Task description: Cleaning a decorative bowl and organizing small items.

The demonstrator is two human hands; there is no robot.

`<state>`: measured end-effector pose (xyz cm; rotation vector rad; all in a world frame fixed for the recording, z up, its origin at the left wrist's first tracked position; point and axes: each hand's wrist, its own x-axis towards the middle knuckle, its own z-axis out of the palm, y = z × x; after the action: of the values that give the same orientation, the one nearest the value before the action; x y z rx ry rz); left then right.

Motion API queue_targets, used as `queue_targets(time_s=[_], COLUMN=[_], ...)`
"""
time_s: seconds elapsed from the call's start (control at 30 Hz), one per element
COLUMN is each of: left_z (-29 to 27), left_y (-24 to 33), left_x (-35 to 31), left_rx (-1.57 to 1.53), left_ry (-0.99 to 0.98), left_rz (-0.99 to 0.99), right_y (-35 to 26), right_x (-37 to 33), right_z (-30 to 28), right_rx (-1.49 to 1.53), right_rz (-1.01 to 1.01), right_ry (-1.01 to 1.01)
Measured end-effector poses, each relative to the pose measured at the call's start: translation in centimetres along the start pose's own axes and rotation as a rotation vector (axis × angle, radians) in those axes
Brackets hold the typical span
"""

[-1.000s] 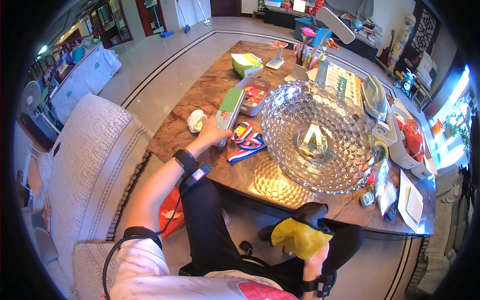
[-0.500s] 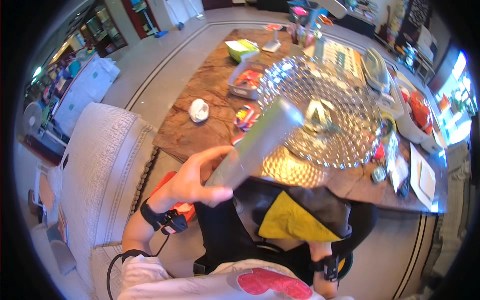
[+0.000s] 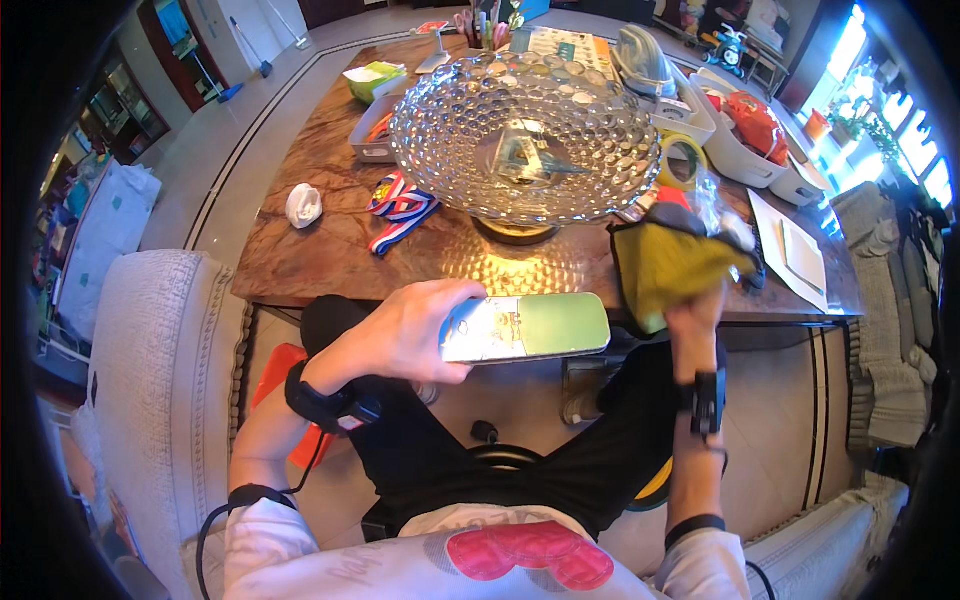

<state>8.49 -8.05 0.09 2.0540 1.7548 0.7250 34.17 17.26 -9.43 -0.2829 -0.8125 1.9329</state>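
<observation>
My left hand [image 3: 405,325] grips one end of a long, round-ended case [image 3: 565,325], green with a printed picture. It is held level above my lap, just before the table's front edge. In my right hand [image 3: 697,315] is a yellow and dark grey cloth [image 3: 672,262], bunched up and slightly blurred, by the table edge; my fingers are partly hidden under it. Behind the case a large bumpy glass dish [image 3: 430,140] stands on a gold base [image 3: 515,232]. A striped red, white and blue ribbon [image 3: 405,215] lies to its left.
The brown stone-patterned table [image 3: 290,262] also carries a white roll [image 3: 304,205], a grey basket [image 3: 372,145], a yellow tape roll [image 3: 683,160], white bins [image 3: 735,165] and white papers [image 3: 790,255]. A pale sofa [image 3: 150,350] stands left; something red [image 3: 285,385] is below the table.
The case has turned from slanting upward to lying level, its green face showing. My right hand has carried the cloth right and forward, from over my lap to the table edge. The view has shifted.
</observation>
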Motion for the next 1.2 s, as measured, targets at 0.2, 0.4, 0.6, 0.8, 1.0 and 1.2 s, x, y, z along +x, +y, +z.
queue_targets(time_s=[0.2, 0.4, 0.6, 0.8, 1.0, 1.2], left_z=[2.6, 2.1, 4.1, 4.0, 4.8, 4.2], left_y=[-2.3, -3.8, -8.0, -9.3, -10.0, -8.4], left_x=[1.0, 3.7, 5.5, 6.6, 6.2, 6.6], left_rx=[-0.036, -0.14, 0.013, 0.129, 0.381, 0.338], left_ry=[0.014, -0.105, 0.144, -0.023, 0.05, -0.114], left_rz=[-0.019, 0.028, 0.23, 0.098, 0.164, -0.083], right_y=[-0.3, 1.6, 3.2, 5.5, 6.0, 6.2], right_x=[-2.3, -4.4, -1.0, 0.7, 1.6, 1.9], right_z=[6.8, 9.1, 7.9, 6.3, 6.5, 5.9], right_rx=[-1.424, -1.614, -1.713, -1.791, -1.766, -1.839], right_rz=[-0.237, -0.188, -0.444, -0.5, -0.538, -0.56], right_ry=[-0.352, -0.977, -0.966, -0.973, -1.018, -1.064])
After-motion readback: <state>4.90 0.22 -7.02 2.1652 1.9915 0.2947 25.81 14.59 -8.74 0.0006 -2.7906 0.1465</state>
